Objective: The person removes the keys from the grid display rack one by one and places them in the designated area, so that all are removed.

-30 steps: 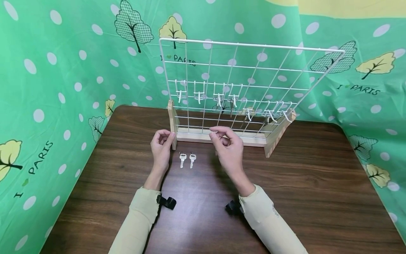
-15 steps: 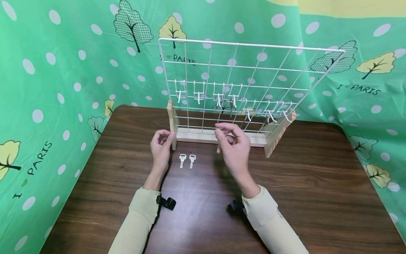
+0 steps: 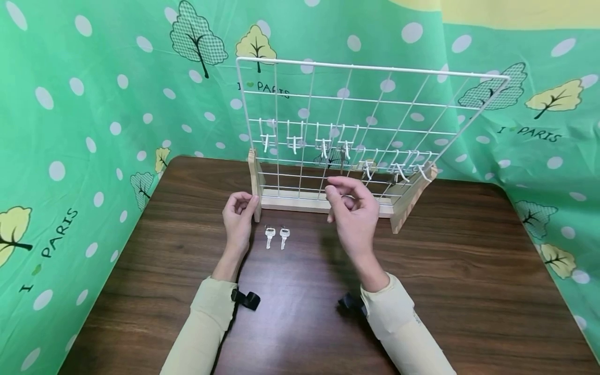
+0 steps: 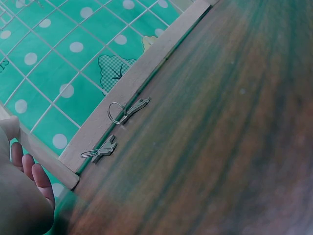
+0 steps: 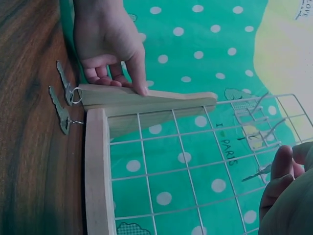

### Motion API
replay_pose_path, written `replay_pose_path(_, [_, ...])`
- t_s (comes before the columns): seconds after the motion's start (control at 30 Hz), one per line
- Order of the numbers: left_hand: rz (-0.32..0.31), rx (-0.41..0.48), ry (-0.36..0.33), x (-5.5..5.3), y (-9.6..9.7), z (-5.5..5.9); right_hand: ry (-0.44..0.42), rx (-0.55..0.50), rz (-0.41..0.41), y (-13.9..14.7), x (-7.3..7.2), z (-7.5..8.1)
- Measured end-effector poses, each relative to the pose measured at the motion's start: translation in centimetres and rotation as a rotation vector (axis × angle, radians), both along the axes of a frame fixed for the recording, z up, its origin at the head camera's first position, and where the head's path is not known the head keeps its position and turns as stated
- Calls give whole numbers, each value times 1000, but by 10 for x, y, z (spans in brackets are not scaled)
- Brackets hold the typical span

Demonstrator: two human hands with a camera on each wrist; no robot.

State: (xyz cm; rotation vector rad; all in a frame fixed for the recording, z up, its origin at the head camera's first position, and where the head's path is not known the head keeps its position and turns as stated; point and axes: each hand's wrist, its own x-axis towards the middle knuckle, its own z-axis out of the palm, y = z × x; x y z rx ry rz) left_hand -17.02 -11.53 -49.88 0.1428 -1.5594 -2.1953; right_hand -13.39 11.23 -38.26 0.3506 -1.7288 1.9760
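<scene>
A white wire grid rack [image 3: 352, 66] stands in a wooden base. My left hand [image 3: 238, 216] grips its left wooden upright [image 3: 254, 177], thumb on the near edge in the right wrist view. On the table in front lie two silver keys, a left key [image 3: 270, 235] and a right key [image 3: 284, 237], each with a ring. My right hand [image 3: 356, 219] is raised before the grid, below the hooks, thumb and index tips close together. A key [image 5: 257, 173] shows right beside those fingertips in the right wrist view; I cannot tell whether the hand holds it or it hangs behind.
White hooks hang along the grid in two rows, the left hooks [image 3: 295, 144] higher and the right hooks [image 3: 399, 171] lower. Dark keys hang from some of them. A right wooden upright [image 3: 412, 200] ends the rack. Patterned green cloth [image 3: 117, 62] surrounds the dark wood table [image 3: 469, 291].
My right hand has moved right and slightly up in front of the grid. The left hand stays on the upright, and the two keys on the table have not moved.
</scene>
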Motion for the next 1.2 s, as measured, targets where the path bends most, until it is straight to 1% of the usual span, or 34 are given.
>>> replay_pose_path(0.17, [-3, -5, -3, 0, 0, 0, 0, 1, -31, -1, -3, 4])
replay_pose_path(0.3, [-2, -7, -3, 1, 0, 0, 14, 26, -68, -3, -7, 8])
replay_pose_path(0.4, [-2, -7, 1, 0, 0, 0, 27, 49, -88, -5, -11, 11])
replay_pose_path(0.57, [2, -7, -2, 0, 0, 0, 18, 72, -137, -8, -19, 14])
replay_pose_path(0.63, [3, -6, -3, 0, 0, 0, 15, 73, -155, -9, -22, 15])
replay_pose_path(0.83, [4, -4, -3, 0, 0, -1, 28, 69, -168, -15, -28, 13])
replay_pose_path(0.93, [4, -11, -3, 0, 0, -1, 31, 80, -198, -18, -31, 13])
replay_pose_path(1.07, [7, -13, -5, 0, 0, -1, 16, 72, -244, -23, -34, 13])
replay_pose_path(1.2, [7, -9, -3, 0, 0, -1, -4, 59, -264, -27, -36, 13])
